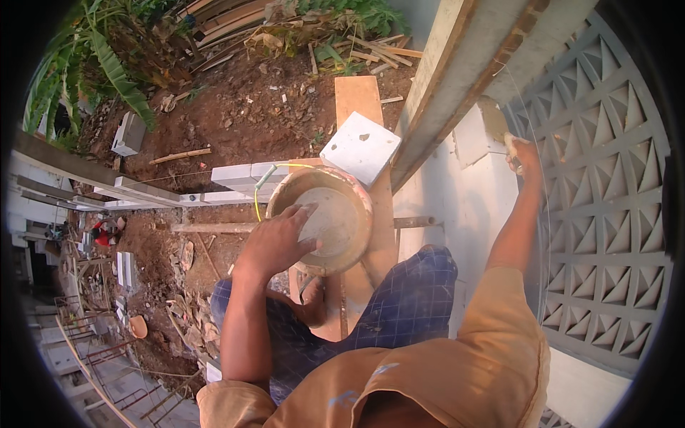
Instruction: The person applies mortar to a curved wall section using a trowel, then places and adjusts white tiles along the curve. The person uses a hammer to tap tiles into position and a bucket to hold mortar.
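Observation:
My left hand (280, 239) is over the near left rim of a round mortar bucket (362, 214), its fingers stretched out and apart, holding nothing. Watery grey mix (332, 221) lies in the bucket, whose wire handle with a yellow and green sleeve (258, 192) hangs over the left side. Out to the right, my right hand (524, 157) is closed around the pale handle of what looks like a trowel (511, 146). Just beyond it, grey mortar (494, 120) covers the end of a white block (474, 143) in the wall. The trowel's blade is hard to make out.
A loose white block (360, 148) rests on a plank (357, 96) beyond the bucket. A tall concrete post (457, 78) rises between my hands. Patterned grey blockwork (599, 178) stands at right, with a thin string (546, 235) before it. Bare soil with debris (235, 114) lies below left.

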`<state>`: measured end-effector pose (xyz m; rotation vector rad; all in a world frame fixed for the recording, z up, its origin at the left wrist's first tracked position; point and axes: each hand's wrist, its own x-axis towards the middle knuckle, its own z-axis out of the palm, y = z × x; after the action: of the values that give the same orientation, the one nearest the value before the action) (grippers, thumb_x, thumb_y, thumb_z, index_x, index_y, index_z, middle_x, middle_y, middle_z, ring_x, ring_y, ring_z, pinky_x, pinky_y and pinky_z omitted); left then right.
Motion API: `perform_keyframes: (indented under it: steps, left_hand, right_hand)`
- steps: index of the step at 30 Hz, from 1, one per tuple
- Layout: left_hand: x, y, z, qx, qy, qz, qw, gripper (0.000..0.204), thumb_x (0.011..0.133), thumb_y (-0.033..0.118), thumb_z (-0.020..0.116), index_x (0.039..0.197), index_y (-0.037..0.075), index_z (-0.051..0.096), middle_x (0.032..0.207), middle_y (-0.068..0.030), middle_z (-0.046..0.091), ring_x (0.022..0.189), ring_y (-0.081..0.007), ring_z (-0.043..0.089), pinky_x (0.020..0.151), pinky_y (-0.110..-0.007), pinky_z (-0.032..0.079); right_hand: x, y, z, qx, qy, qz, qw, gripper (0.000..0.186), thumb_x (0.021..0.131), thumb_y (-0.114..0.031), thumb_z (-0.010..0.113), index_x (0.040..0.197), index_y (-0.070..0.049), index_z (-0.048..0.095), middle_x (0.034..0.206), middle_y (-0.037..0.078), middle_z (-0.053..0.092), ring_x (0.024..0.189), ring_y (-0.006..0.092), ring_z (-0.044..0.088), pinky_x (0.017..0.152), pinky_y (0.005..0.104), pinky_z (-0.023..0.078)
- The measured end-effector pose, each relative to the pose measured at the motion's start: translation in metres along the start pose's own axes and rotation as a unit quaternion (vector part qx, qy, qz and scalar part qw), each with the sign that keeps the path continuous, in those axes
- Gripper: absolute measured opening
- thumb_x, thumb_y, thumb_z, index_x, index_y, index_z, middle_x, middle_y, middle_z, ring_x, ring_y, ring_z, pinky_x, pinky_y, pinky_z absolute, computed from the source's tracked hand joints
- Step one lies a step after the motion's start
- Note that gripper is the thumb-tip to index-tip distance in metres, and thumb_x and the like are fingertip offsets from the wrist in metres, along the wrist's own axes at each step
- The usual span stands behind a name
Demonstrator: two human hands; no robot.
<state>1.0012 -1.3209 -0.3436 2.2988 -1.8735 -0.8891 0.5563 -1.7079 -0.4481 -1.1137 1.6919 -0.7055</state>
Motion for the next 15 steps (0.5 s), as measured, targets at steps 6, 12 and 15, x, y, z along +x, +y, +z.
perform_keyframes:
  steps: [6, 12, 15]
  left_hand:
    - [0.006, -0.009, 0.011, 0.004, 0.001, 0.02, 1.0, 0.071, 0.086, 0.037, 0.071, 0.148, 0.016, 0.045, 0.145, -0.0165, 0.052, 0.123, -0.0373, 0.058, 0.103, -0.047, 0.046]
    - [0.001, -0.001, 0.007, 0.005, -0.011, 0.01, 1.0, 0.07, 0.086, 0.037, 0.071, 0.148, 0.016, 0.045, 0.146, -0.0167, 0.051, 0.122, -0.0376, 0.058, 0.103, -0.047, 0.046]
    - [0.001, 0.003, 0.01, 0.002, -0.012, 0.018, 1.0, 0.07, 0.086, 0.036, 0.07, 0.148, 0.015, 0.046, 0.145, -0.0167, 0.052, 0.122, -0.0377, 0.058, 0.103, -0.047, 0.047]
  right_hand:
    - [0.06, 0.007, -0.025, 0.039, -0.04, -0.023, 0.998, 0.029, 0.101, -0.024, 0.053, 0.117, -0.002, 0.064, 0.073, 0.01, 0.062, 0.053, 0.0174, 0.059, 0.041, 0.0296, 0.045]
    - [0.046, -0.007, -0.009, -0.03, -0.002, -0.024, 0.999, 0.028, 0.1, -0.024, 0.053, 0.112, -0.002, 0.066, 0.073, 0.01, 0.062, 0.054, 0.0168, 0.06, 0.042, 0.0298, 0.046]
    - [0.044, 0.0, -0.009, -0.021, 0.048, -0.034, 0.998, 0.029, 0.099, -0.025, 0.054, 0.111, -0.002, 0.067, 0.072, 0.009, 0.062, 0.054, 0.0164, 0.06, 0.042, 0.0303, 0.046]
